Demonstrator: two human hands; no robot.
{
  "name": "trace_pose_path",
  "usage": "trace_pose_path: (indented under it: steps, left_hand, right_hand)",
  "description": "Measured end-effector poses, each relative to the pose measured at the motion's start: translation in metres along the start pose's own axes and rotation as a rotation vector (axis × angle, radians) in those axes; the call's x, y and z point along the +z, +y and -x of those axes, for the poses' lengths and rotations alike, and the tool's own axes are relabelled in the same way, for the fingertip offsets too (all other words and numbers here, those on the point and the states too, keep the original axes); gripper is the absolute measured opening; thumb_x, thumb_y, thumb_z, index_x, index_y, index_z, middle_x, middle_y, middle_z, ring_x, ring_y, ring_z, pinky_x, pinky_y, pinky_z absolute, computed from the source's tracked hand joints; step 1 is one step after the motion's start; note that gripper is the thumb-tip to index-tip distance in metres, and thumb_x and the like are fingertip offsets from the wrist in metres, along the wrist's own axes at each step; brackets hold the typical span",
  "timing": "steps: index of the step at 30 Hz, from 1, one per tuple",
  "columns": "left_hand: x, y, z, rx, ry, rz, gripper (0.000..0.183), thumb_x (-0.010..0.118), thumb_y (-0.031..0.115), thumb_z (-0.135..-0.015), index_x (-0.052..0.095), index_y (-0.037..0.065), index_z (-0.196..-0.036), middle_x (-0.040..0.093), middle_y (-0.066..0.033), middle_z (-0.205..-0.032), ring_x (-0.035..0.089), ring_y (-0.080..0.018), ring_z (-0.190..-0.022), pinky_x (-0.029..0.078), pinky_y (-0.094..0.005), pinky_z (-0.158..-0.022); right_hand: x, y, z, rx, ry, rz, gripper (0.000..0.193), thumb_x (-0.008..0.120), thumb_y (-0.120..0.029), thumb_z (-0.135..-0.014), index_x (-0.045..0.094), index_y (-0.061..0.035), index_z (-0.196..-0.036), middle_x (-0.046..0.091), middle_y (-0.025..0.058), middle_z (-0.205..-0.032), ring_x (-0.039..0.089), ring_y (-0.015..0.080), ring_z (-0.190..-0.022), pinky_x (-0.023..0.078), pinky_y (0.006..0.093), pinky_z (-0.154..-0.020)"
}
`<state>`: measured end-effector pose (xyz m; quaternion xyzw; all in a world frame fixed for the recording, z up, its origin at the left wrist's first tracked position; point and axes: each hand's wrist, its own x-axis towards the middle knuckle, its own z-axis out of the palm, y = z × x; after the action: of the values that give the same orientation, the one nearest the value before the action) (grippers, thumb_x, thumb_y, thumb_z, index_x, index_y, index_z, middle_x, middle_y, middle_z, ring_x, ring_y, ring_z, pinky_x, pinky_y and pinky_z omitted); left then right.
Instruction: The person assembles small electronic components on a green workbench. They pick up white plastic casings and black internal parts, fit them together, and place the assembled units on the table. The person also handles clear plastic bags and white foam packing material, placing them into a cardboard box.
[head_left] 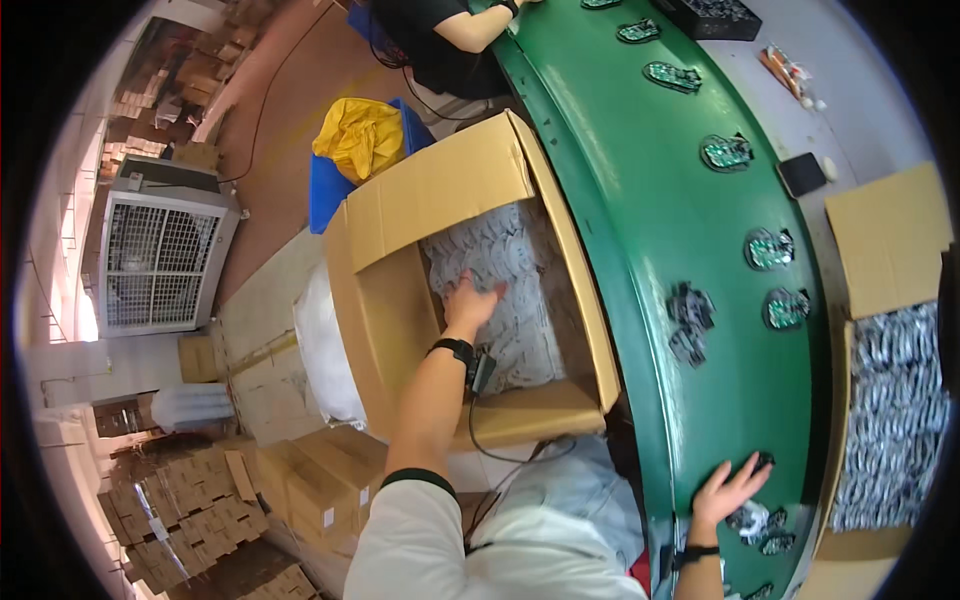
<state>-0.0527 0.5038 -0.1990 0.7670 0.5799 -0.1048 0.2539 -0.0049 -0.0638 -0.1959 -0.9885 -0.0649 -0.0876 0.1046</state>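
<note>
My left hand (470, 305) reaches into an open cardboard box (440, 200), its fingers spread over rows of grey, clear-wrapped packets (515, 320). Nothing shows gripped in it. At lower right, my right hand (728, 492) is over the green conveyor belt (700, 420) with fingers apart. Its fingertips are at a small dark item (763, 461); whether they touch it is unclear. Beside that hand lies a shiny clear-wrapped piece (748, 522). Farther up the belt lies a cluster of black bagged items (690, 322). Several shiny green-and-black packets (768, 250) line its right side.
A second box (840, 420) full of wrapped packets stands right of the belt. A blue bin (327, 190) with a yellow bag (358, 138) is beyond my box. Another person (445, 45) works at the far end. A cable (500, 455) hangs near my left wrist.
</note>
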Motion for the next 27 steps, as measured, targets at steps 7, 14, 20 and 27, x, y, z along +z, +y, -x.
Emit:
trace_pose_path:
  steps: [7, 14, 20, 27]
  left_hand:
    - [0.121, -0.002, -0.044, -0.025, 0.095, -0.056, 0.105, 0.078, 0.054, -0.075, 0.030, 0.008, -0.155, 0.031, -0.0438, -0.148, 0.026, -0.0543, -0.143, 0.036, -0.0494, -0.114]
    - [0.143, -0.062, -0.066, 0.093, 0.369, 0.169, 0.054, 0.076, 0.027, -0.080, 0.061, 0.011, -0.130, 0.057, -0.0346, -0.126, 0.059, -0.0490, -0.112, 0.048, -0.0491, -0.100]
    - [0.036, -0.026, 0.026, 0.224, 0.261, 0.661, 0.044, 0.076, 0.009, -0.082, 0.061, 0.001, -0.122, 0.065, -0.0225, -0.120, 0.064, -0.0301, -0.111, 0.049, -0.0381, -0.098]
    - [-0.055, 0.130, 0.146, 1.232, 0.327, 0.422, 0.033, 0.067, -0.005, -0.076, 0.070, 0.003, -0.108, 0.044, -0.0249, -0.149, 0.052, -0.0421, -0.130, 0.044, -0.0479, -0.107]
  right_hand:
    - [-0.007, 0.000, -0.008, 0.027, -0.089, -0.035, 0.057, 0.048, -0.026, -0.102, 0.038, -0.0003, -0.152, 0.020, 0.0275, -0.161, 0.022, 0.0454, -0.148, 0.020, 0.0527, -0.120]
    - [-0.012, -0.001, -0.010, 0.014, -0.071, -0.052, 0.057, 0.051, -0.025, -0.100, 0.039, -0.0011, -0.151, 0.022, 0.0302, -0.159, 0.024, 0.0468, -0.147, 0.022, 0.0540, -0.119]
    - [-0.008, -0.008, -0.011, 0.087, -0.011, -0.136, 0.059, 0.064, -0.015, -0.088, 0.048, 0.0016, -0.141, 0.032, 0.0296, -0.154, 0.030, 0.0473, -0.143, 0.024, 0.0530, -0.119]
    - [-0.022, -0.005, -0.034, 0.483, 0.211, -0.483, 0.038, 0.059, -0.002, -0.094, 0.055, 0.0014, -0.132, 0.058, 0.0199, -0.132, 0.060, 0.0304, -0.119, 0.046, 0.0393, -0.105]
